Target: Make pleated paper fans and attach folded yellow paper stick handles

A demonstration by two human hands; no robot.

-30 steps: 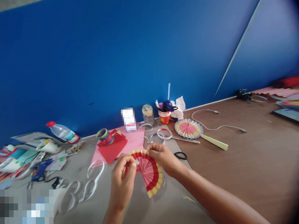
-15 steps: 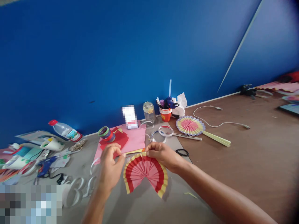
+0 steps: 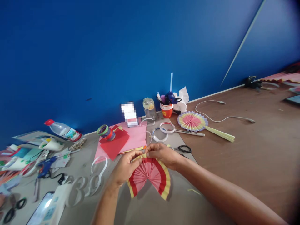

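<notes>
A pleated paper fan in pink, red and yellow spreads in a downward-facing arc over the grey mat. My left hand pinches its yellow outer edge near the top. Right beside it, my right hand grips the same edge between thumb and fingers. The fingertips of both hands almost meet there and cover that stretch of the rim. Black-handled scissors lie just beyond my right hand, their blades partly hidden.
Behind my hands are red and pink paper sheets, tape rolls and a cup of tools. A round pleated fan with a yellow handle lies right. Left are a bottle, glue gun and white paper strips.
My left hand has moved right and closed on the fan's top edge beside my right hand. The right hand keeps its hold. The camera view has shifted slightly.
</notes>
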